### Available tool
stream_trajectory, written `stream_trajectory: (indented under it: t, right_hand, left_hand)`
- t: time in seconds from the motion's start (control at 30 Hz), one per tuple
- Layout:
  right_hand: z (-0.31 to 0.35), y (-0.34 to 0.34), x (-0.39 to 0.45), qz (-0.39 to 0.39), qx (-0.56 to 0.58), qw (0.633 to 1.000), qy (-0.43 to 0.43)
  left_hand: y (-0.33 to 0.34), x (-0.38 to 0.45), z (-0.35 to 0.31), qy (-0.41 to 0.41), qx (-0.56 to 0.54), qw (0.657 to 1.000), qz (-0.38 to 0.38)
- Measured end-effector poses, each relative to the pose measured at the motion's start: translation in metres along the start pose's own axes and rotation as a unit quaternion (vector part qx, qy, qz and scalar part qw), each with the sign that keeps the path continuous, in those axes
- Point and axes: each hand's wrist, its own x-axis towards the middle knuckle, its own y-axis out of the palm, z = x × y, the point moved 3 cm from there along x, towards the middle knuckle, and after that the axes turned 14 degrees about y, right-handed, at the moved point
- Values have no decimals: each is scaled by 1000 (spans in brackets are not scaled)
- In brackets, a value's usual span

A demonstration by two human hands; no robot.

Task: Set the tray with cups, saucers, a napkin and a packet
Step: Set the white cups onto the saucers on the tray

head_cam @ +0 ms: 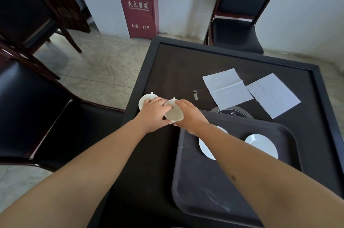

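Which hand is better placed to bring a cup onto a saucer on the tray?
Right, probably. The right hand holds the nearer cup just beside the tray, close to the saucers. The left hand is on the farther cup.

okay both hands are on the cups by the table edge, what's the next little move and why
Probably carry the nearer cup, gripped by the right hand, over to a saucer on the tray. Both saucers sit bare there, and the left hand covers the other cup, which can follow.
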Motion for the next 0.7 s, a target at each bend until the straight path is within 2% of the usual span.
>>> stream_trajectory:
  t: [0.17,0.37,0.53,0.7]
  right_hand:
    - [-7,-14,-33,-6,50,999,-7]
    - [-31,-22,-89,-4,98,994,37]
    - [-57,-34,-137,-39,72,996,35]
    - [-93,-46,-181,-43,103,993,39]
  left_hand:
    - [-12,-19,-30,-13,-86,996,-24]
    - [-22,-40,-78,-6,-91,996,-10]
    - [-19,-47,-127,-2,-119,993,-3]
    - [-5,-42,-178,14,-132,991,-5]
